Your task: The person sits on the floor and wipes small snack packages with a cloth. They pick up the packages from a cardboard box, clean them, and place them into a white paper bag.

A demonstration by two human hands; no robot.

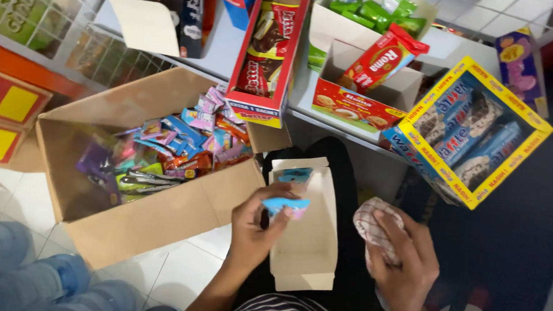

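My left hand (257, 225) pinches a small blue and pink sachet (286, 205) over a pale, open carton (307, 248) that rests on my lap. More blue sachets (293, 173) lie at the carton's far end. My right hand (404, 264) is closed around a red-and-white checked cloth (372, 223), to the right of the carton. A large brown cardboard box (164, 213) stands on the floor to the left, with several colourful sachets (179, 146) piled inside it.
A white shelf (222, 46) ahead carries a red box of wafers (269, 54), a red biscuit carton (367, 94) and green packs (379, 12). A yellow-rimmed blue wafer box (470, 131) tilts at the right. Another person's jeans-clad leg (33, 276) is at bottom left.
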